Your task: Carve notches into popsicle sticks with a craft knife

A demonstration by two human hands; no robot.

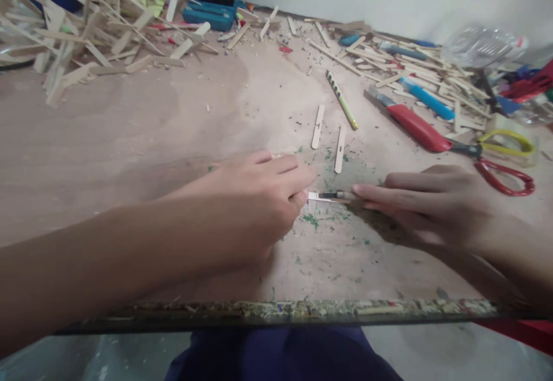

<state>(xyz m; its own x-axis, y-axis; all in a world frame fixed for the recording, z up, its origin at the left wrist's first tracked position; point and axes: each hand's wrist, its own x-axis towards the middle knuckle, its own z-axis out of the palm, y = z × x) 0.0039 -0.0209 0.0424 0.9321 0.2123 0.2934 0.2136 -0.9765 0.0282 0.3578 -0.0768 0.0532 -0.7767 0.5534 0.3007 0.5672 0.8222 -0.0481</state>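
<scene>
My left hand (268, 196) is closed, its fingertips pressing a narrow wooden craft stick (341, 200) against the tabletop; most of the stick is hidden. In my right hand (427, 202) a slim craft knife (332, 195) is pinched, its tip pointing left, lying along the stick close to my left fingers. Just beyond my hands, two loose craft sticks, a left one (318, 127) and a right one (340, 149), each show a small dark mark or slit near the middle. Green shavings (310, 218) are scattered around the knife.
A yellow patterned pencil (342, 100) lies farther back. Scissors in a red sheath (419, 127) are at the right, beside a blue marker-like tool (427, 98) and a stick pile (384, 61). A stick structure (95, 29) stands back left, near a teal case (209, 17). A plastic bottle (484, 46) lies back right.
</scene>
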